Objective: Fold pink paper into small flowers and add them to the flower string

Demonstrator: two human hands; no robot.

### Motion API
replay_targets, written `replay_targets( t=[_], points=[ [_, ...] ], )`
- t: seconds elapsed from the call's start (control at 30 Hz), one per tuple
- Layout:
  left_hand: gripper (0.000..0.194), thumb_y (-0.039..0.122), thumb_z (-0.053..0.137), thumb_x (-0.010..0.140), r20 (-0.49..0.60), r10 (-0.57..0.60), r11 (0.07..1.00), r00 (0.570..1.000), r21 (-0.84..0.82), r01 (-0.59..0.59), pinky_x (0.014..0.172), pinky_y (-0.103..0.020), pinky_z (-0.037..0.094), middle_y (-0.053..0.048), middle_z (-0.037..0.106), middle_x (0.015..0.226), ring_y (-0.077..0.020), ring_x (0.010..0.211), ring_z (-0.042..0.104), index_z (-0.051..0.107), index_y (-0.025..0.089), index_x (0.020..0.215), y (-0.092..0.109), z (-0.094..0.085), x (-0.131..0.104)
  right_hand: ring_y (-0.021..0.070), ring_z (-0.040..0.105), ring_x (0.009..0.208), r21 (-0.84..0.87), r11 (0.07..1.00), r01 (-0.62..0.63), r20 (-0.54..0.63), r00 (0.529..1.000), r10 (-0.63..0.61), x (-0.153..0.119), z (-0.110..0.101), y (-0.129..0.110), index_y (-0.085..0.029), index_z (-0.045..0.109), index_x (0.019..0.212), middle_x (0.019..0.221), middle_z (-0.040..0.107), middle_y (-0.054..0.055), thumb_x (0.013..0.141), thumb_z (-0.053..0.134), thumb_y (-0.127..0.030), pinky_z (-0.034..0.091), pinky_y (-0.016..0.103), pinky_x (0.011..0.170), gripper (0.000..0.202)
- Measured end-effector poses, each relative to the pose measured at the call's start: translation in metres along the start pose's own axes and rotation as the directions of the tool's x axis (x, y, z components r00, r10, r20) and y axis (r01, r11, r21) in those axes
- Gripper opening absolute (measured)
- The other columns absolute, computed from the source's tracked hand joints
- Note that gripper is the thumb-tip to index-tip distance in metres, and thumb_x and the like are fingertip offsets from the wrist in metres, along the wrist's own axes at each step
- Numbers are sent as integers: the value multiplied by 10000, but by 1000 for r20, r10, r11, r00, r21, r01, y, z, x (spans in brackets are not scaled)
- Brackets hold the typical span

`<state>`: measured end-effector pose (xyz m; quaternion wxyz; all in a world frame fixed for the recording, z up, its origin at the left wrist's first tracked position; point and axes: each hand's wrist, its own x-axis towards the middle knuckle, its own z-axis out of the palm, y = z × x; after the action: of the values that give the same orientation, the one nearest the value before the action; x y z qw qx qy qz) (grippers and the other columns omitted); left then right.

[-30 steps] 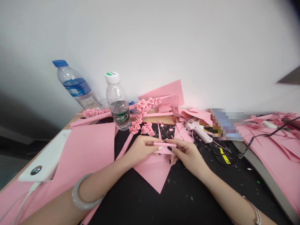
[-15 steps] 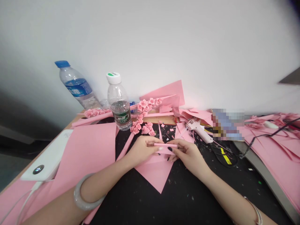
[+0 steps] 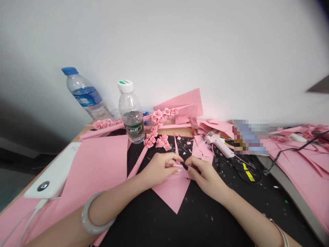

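Note:
Between my two hands is a sheet of pink paper (image 3: 173, 195), its upper edge rolled into a narrow tube and one corner pointing down toward me. My left hand (image 3: 160, 168) pinches the left part of the roll between thumb and fingers. Close beside it, my right hand (image 3: 203, 171) grips the roll with thumb and index finger, their tips nearly meeting the left fingertips. Much of the roll is hidden behind the fingers. Just beyond my left hand lies a paper stem with folded pink paper flowers (image 3: 150, 140).
A water bottle (image 3: 132, 118) stands behind my left hand; a blue-capped bottle (image 3: 86, 94) leans at the wall. A white power bank (image 3: 48, 175) and pink sheets (image 3: 100, 157) lie left. A glue gun (image 3: 221, 144), cables and more pink paper (image 3: 305, 171) lie right.
My hands have come closer together along the roll, the right one shifting left, so the fingers now cover more of it. The surrounding objects have stayed put.

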<state>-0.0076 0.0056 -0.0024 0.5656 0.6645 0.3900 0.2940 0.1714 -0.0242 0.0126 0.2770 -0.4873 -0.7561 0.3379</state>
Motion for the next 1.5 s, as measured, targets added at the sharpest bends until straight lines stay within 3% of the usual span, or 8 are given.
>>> replay_targets(
  t=[0.43,0.67,0.87,1.03,1.1,1.17,1.27,1.5],
  points=[
    [238,156,605,661,-27,-64,991,998,-122,60,678,-260,502,-70,674,847,-181,789,627,643,129,894,-2,0,2,94,407,460,-56,991,-120,-244,964,103,-1,4,9,-181,459,564,508,465,-25,760,545,-312,310,206,435,251],
    [225,142,615,649,-64,-91,989,994,-125,83,708,-281,512,-76,679,871,-180,791,630,645,114,871,3,-3,5,102,461,470,2,995,-96,-215,972,94,1,0,9,-184,472,615,516,498,-23,811,462,-263,355,206,459,212],
    [216,145,622,652,-71,-110,988,991,-121,100,684,-259,516,-57,684,837,-164,758,633,651,119,865,5,-3,3,92,401,419,-97,987,-129,-324,942,91,0,-1,11,-190,416,514,452,461,-28,757,554,-308,309,213,418,303],
    [204,151,633,642,-102,-129,981,986,-161,112,656,-236,507,-50,676,811,-153,738,627,642,112,842,5,-5,5,95,436,410,48,989,-141,-385,911,149,0,-6,12,-199,389,568,453,476,-28,830,467,-313,343,220,438,296],
    [199,152,632,642,-123,-141,978,982,-173,118,641,-231,500,-43,671,779,-144,711,621,637,109,837,5,-6,7,101,471,447,165,981,-102,-362,919,156,0,-7,11,-196,438,679,531,507,-22,847,440,-310,367,218,447,203],
    [195,158,631,644,-131,-127,980,983,-172,104,630,-226,491,-38,664,755,-139,693,614,634,110,833,4,-6,7,111,500,488,243,968,-64,-266,955,130,0,-5,9,-195,474,794,601,530,-12,839,455,-302,391,220,459,118],
    [184,166,626,652,-112,-78,986,991,-157,60,617,-217,477,-37,660,760,-135,687,606,631,115,828,2,-6,6,118,514,490,235,970,-56,-143,985,91,1,-1,8,-189,508,798,565,534,-15,843,448,-270,406,226,485,110],
    [154,161,569,713,-100,137,988,985,81,-129,722,-236,451,-41,654,861,-151,806,586,649,142,843,1,-5,4,100,516,474,134,991,-27,-155,987,48,-1,0,8,-172,536,754,534,538,-23,850,434,-210,404,204,493,145]
  ],
)
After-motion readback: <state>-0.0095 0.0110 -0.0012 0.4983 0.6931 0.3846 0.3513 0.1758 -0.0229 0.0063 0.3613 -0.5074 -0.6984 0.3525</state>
